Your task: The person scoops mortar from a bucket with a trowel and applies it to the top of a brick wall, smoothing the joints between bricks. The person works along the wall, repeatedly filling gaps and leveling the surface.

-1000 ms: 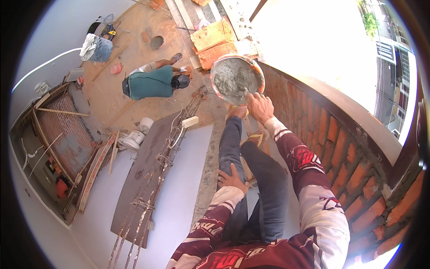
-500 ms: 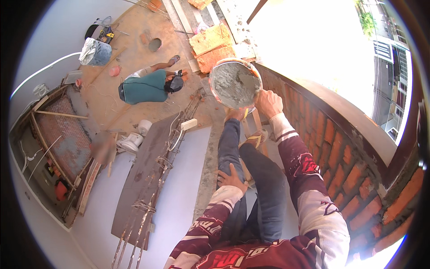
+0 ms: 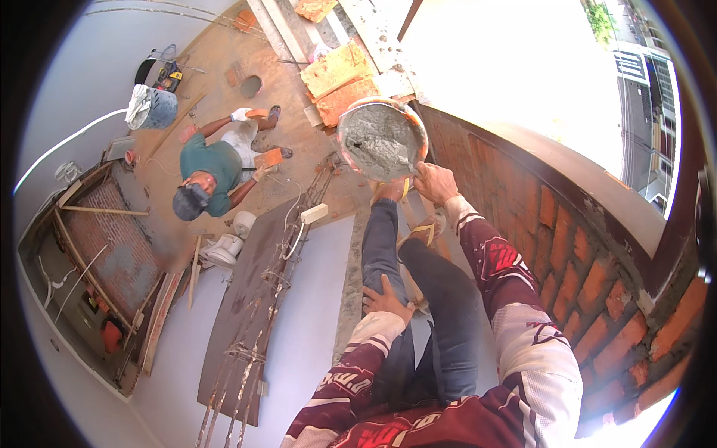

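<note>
A round bucket (image 3: pixel 345 151) with an orange rim is filled with wet grey mortar (image 3: pixel 382 138), which has a small dark hollow on its left side. My right hand (image 3: pixel 435 183) is closed on the near right part of the bucket's rim. What the bucket rests on is hidden. My left hand (image 3: pixel 386 301) lies on my left leg (image 3: pixel 383 250), fingers spread, holding nothing. My sandalled right foot (image 3: pixel 420 234) shows just below the bucket.
A brick wall (image 3: pixel 556 246) with a dark ledge runs along my right. Orange bricks (image 3: pixel 340 71) lie beyond the bucket. Rusty rebar (image 3: pixel 254 336) crosses a brown board (image 3: pixel 237 321) at left. Below, a co-worker in a green shirt (image 3: pixel 213 168) holds a brick (image 3: pixel 269 158) in each hand.
The co-worker has risen from bending over and now holds two bricks. The bucket and my right hand appear slightly further left. My left hand stays on my leg.
</note>
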A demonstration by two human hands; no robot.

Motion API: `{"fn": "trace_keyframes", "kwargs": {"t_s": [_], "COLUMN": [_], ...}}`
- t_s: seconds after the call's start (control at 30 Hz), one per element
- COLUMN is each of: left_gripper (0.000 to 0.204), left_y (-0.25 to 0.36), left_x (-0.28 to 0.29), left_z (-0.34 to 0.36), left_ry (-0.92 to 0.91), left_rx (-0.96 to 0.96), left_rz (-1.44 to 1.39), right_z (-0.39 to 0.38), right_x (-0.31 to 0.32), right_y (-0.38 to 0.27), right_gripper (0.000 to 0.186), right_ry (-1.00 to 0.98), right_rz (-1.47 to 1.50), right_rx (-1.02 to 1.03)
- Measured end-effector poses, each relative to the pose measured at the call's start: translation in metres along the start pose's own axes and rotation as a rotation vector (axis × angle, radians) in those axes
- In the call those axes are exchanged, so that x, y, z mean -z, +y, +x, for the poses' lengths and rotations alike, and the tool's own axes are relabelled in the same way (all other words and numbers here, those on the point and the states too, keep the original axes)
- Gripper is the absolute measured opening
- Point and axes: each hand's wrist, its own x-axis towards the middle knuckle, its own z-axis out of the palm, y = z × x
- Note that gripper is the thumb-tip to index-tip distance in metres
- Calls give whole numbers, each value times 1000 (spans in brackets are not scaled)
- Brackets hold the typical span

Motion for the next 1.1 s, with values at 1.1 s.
{"fn": "trace_keyframes", "kwargs": {"t_s": [1.1], "left_gripper": [49], "left_y": [-224], "left_x": [109], "left_z": [-20], "left_ry": [476], "left_rx": [-390], "left_rz": [-696], "right_z": [-387], "right_x": [527], "right_y": [-237], "right_gripper": [37], "right_ry": [947], "right_rz": [532], "right_rx": [-238]}}
